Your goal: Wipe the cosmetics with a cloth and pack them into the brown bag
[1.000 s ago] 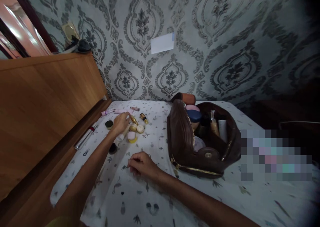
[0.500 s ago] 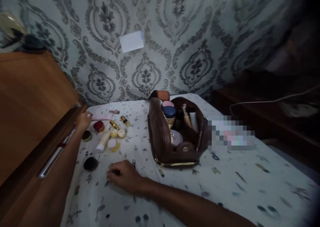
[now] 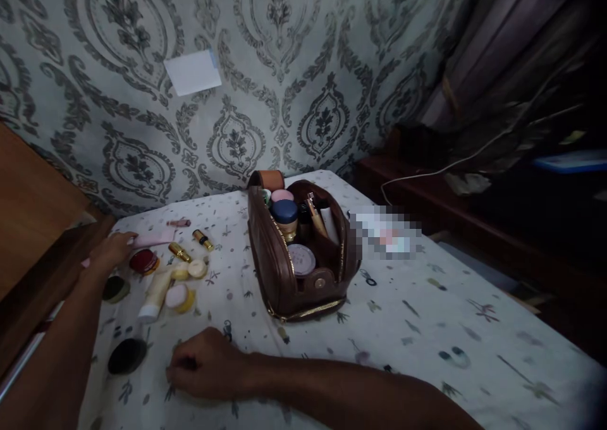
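My left hand (image 3: 110,253) is at the far left edge of the bed-like surface, its fingers closed at the near end of a pink tube (image 3: 154,238). A dark red jar (image 3: 144,262) lies just beside it. My right hand (image 3: 206,363) rests on the patterned cloth, curled into a loose fist with nothing visible in it. Between the hands are a cream tube (image 3: 155,296), small yellow and cream pots (image 3: 179,298), gold lipsticks (image 3: 179,251) and a round black item (image 3: 127,356). An open brown bag (image 3: 270,272) holds several jars, bottles and brushes.
A dark green round item (image 3: 116,288) lies by my left forearm. Wooden furniture (image 3: 33,208) borders the left side. A brown strap or roll (image 3: 271,179) is behind the bag, with a blurred packet (image 3: 389,233) to its right. A white cable (image 3: 441,169) crosses the dark right side.
The view has swung to the right, so the items and both hands appear farther left. My left hand remains at the pink tube, and my right hand is still a fist on the cloth.
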The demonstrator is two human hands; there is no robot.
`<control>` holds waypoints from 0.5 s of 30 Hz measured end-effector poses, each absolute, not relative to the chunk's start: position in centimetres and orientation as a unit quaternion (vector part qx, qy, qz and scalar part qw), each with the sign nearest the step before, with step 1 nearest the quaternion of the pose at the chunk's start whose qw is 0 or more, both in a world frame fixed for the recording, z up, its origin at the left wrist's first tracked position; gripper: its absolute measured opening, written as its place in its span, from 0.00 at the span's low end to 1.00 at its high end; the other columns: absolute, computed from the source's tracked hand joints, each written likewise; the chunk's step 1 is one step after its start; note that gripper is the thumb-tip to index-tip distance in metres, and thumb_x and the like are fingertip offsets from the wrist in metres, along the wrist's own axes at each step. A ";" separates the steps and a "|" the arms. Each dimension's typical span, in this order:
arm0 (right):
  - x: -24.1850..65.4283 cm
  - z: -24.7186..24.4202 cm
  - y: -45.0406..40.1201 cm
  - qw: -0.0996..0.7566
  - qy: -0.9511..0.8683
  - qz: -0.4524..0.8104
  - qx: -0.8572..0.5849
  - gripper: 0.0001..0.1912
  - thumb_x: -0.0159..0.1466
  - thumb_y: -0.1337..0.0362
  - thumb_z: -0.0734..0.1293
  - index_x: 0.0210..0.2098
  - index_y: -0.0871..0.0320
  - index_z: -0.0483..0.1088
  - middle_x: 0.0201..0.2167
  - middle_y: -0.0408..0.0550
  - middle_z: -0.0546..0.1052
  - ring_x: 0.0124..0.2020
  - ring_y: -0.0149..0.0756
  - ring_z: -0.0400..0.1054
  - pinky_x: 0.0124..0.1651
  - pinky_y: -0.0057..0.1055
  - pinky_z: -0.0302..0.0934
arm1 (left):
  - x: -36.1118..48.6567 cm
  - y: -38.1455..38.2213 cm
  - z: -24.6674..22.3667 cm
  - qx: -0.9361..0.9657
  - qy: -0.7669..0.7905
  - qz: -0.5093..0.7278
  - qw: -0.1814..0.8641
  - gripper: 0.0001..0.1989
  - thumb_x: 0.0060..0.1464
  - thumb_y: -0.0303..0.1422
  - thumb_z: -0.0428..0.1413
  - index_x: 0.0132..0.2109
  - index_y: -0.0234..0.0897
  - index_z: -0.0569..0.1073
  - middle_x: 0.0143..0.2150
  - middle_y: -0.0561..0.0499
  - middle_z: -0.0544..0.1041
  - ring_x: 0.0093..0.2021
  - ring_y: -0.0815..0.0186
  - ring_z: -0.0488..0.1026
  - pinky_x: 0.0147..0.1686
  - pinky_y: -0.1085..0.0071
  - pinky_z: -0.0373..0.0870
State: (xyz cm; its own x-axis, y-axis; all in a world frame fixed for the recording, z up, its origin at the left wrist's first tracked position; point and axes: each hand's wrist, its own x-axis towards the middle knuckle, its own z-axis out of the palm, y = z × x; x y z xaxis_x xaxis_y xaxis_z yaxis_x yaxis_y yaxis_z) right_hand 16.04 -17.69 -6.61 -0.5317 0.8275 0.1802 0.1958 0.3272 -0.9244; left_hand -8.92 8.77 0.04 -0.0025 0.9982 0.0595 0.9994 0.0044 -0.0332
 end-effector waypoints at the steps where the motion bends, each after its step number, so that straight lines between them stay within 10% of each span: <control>1: 16.0 -6.7 -17.6 0.340 -0.743 0.463 -0.343 0.09 0.59 0.69 0.69 0.24 0.60 0.68 0.19 0.35 0.64 0.23 0.24 0.60 0.28 0.18 0.52 | -8.9 8.9 0.1 -0.709 -0.704 -0.008 0.032 0.16 0.55 0.33 0.53 0.49 0.39 0.77 0.49 0.44 0.80 0.54 0.43 0.73 0.50 0.53 0.71; 7: 16.0 -6.9 -17.6 0.349 -0.730 0.470 -0.353 0.07 0.60 0.69 0.67 0.25 0.61 0.73 0.19 0.37 0.69 0.22 0.25 0.60 0.28 0.20 0.53 | -7.3 8.5 1.1 -0.736 -0.675 -0.024 0.049 0.23 0.57 0.31 0.49 0.58 0.34 0.73 0.58 0.36 0.74 0.57 0.45 0.71 0.54 0.55 0.68; 15: 15.9 -6.6 -17.6 0.353 -0.720 0.486 -0.348 0.07 0.58 0.71 0.67 0.26 0.62 0.76 0.20 0.39 0.72 0.22 0.26 0.60 0.28 0.22 0.52 | -1.4 7.1 1.2 -0.844 -0.533 0.044 -0.034 0.19 0.52 0.31 0.54 0.52 0.45 0.78 0.57 0.50 0.78 0.57 0.57 0.72 0.56 0.68 0.65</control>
State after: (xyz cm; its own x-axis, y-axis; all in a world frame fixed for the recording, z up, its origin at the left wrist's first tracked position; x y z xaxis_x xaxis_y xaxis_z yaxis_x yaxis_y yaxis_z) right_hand 15.90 -17.64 -6.64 -0.5086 0.8441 0.1698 0.1574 0.2850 -0.9455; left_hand -1.39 7.10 1.18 0.4282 0.8970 -0.1101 0.9029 -0.4298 0.0102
